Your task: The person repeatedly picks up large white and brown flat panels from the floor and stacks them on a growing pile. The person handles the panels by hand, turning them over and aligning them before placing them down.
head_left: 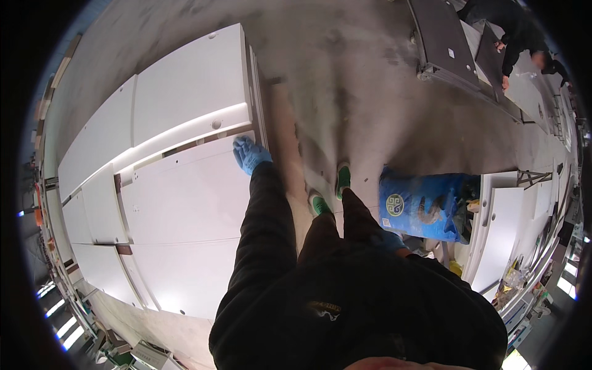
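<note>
My left hand (250,155), in a blue glove, is closed at the near corner of a long white panel (185,185). Its fingers are bent over the panel's edge, and the thumb is hard to make out. This panel lies flat on a low stack, with a narrow gap along its far side. Low by my right side, my right hand (393,241) shows only as a bit of blue glove. My body and sleeve cover most of it, so its fingers are hidden. Nearest to it is a large blue printed bag (425,206).
More white panels (191,86) lie stacked beyond and to the left. At the upper right, dark panels (441,40) rest on a low support, where another person (518,31) bends over. A white board (501,228) stands right of the bag. Grey floor (345,80) runs between.
</note>
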{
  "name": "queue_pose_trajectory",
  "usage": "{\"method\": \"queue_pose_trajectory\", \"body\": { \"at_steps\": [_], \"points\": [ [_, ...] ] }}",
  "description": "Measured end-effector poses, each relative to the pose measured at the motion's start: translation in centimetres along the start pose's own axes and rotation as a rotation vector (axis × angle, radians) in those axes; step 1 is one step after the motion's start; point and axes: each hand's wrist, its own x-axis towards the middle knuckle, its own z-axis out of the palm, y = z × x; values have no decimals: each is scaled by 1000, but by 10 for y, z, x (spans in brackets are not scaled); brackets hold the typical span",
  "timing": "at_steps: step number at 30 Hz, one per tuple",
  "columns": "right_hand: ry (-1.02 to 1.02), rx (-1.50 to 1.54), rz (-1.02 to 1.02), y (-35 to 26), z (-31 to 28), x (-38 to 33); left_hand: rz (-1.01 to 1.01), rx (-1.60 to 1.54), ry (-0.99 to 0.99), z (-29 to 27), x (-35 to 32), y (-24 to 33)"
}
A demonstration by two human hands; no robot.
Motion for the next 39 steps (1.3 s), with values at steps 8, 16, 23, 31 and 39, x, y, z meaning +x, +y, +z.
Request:
{"method": "queue_pose_trajectory", "body": {
  "at_steps": [8, 16, 23, 31, 39],
  "points": [
    [98, 133, -155, 31, 44, -28, -191, -307, -38, 37, 18, -30],
    [238, 165, 67, 15, 41, -64, 68, 295, 203, 32, 5, -29],
    [343, 173, 142, 69, 58, -107, 443, 53, 298, 10, -128, 9],
    [515, 239, -39, 170, 105, -219, 644, -72, -667, 75, -409, 62],
    [400, 371, 185, 286, 188, -318, 703, -40, -1039, 52, -618, 79]
  ]
}}
